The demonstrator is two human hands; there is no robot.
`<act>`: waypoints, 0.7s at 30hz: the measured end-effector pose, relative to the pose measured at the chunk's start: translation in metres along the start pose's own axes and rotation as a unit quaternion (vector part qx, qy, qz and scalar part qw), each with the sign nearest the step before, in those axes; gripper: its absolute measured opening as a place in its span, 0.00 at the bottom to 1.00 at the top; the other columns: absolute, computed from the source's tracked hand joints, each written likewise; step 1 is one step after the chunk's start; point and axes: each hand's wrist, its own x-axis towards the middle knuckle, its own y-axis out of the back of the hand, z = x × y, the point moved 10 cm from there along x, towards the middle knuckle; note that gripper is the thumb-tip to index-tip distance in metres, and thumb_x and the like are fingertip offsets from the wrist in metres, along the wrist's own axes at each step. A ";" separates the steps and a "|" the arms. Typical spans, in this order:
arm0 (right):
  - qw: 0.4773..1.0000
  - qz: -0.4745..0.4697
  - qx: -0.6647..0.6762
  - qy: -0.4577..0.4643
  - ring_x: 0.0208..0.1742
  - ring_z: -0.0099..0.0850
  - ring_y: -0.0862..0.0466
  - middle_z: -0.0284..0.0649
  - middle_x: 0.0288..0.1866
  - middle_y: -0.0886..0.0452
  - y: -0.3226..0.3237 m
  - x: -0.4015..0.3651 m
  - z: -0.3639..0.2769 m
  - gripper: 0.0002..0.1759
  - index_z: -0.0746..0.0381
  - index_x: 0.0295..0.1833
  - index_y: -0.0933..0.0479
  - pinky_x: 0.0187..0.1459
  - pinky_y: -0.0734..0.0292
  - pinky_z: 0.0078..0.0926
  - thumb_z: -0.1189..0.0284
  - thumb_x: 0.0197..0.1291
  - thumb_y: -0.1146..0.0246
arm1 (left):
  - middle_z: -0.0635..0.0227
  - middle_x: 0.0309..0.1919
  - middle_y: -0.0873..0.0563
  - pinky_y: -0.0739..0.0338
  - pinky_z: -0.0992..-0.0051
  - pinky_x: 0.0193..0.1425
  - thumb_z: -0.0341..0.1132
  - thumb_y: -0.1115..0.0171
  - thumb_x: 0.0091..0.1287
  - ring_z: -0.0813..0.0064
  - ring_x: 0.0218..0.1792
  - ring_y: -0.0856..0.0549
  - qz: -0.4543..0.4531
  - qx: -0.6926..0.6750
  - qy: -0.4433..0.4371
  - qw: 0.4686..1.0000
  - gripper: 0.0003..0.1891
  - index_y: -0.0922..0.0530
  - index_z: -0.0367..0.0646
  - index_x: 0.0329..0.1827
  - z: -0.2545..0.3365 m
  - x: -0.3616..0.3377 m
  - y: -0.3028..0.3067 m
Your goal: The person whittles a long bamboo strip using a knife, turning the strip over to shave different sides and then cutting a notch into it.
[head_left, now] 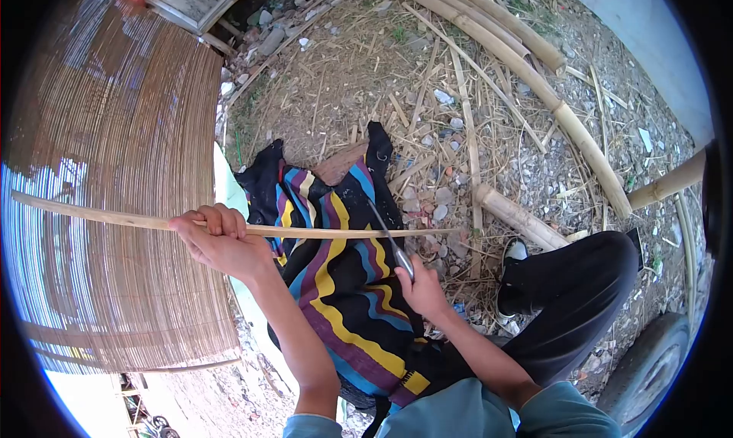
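Note:
My left hand (217, 239) is wrapped round a long, thin bamboo strip (336, 232) that runs from the far left to past the middle of the view. In my right hand (424, 289) is the handle of a knife (391, 239), its narrow blade pointing up and to the left. The blade crosses the strip in this view, to the right of my left hand. Beneath both lies a striped cloth (336, 285) in black, yellow, purple and blue, spread over my lap and the ground in front.
A slatted bamboo screen (137, 194) hangs at the left. Thick bamboo poles (565, 117) lie at the upper right, and a short bamboo piece (519, 217) rests near my shoe (513, 255). Shavings and stones litter the ground. A tyre (649, 377) stands at the lower right.

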 end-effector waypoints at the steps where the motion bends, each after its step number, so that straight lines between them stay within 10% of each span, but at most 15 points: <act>1: 0.999 0.020 -0.013 -0.027 0.27 0.58 0.22 0.58 0.21 0.25 0.002 0.001 0.032 0.15 0.66 0.42 0.33 0.26 0.29 0.48 0.63 0.62 0.43 | 0.78 0.13 0.43 0.53 0.86 0.10 0.51 0.52 0.70 0.89 0.11 0.46 0.003 0.007 -0.003 1.000 0.21 0.38 0.48 0.22 0.000 0.002 0.003; 7: 0.957 0.067 -0.196 -0.204 0.36 0.59 0.22 0.61 0.29 0.22 0.058 -0.018 0.255 0.25 0.69 0.44 0.29 0.37 0.28 0.51 0.54 0.65 0.52 | 0.78 0.13 0.44 0.53 0.86 0.10 0.52 0.53 0.70 0.88 0.11 0.46 0.005 0.017 -0.010 1.000 0.22 0.39 0.49 0.21 0.001 0.002 0.003; 11: 0.932 0.033 -0.178 -0.313 0.42 0.57 0.21 0.59 0.39 0.21 0.040 -0.024 0.289 0.32 0.68 0.44 0.26 0.48 0.30 0.50 0.47 0.65 0.57 | 0.79 0.13 0.45 0.53 0.86 0.11 0.52 0.53 0.70 0.88 0.12 0.47 0.007 0.018 -0.016 1.000 0.22 0.39 0.49 0.21 0.007 -0.006 -0.015; 15: 0.911 0.115 -0.017 -0.395 0.40 0.55 0.21 0.59 0.37 0.21 0.025 -0.030 0.268 0.30 0.67 0.44 0.26 0.46 0.30 0.50 0.49 0.65 0.57 | 0.79 0.14 0.45 0.53 0.85 0.11 0.51 0.53 0.70 0.88 0.12 0.46 -0.004 0.031 -0.019 0.999 0.21 0.38 0.48 0.22 0.001 0.002 -0.007; 18: 0.966 0.140 0.019 -0.214 0.12 0.30 0.26 0.41 0.15 0.28 0.028 0.003 0.217 0.22 0.65 0.42 0.30 0.17 0.30 0.31 0.54 0.67 0.52 | 0.79 0.15 0.45 0.53 0.85 0.12 0.51 0.54 0.71 0.89 0.13 0.46 -0.002 0.036 -0.021 0.999 0.20 0.37 0.48 0.23 0.002 0.002 -0.006; 21: 0.987 0.070 0.030 -0.142 0.31 0.56 0.21 0.56 0.23 0.24 0.027 0.012 0.092 0.19 0.65 0.42 0.31 0.32 0.28 0.46 0.57 0.65 0.49 | 0.79 0.15 0.45 0.53 0.85 0.12 0.50 0.55 0.71 0.89 0.13 0.48 0.009 0.021 -0.014 1.000 0.20 0.35 0.48 0.24 0.004 -0.003 -0.007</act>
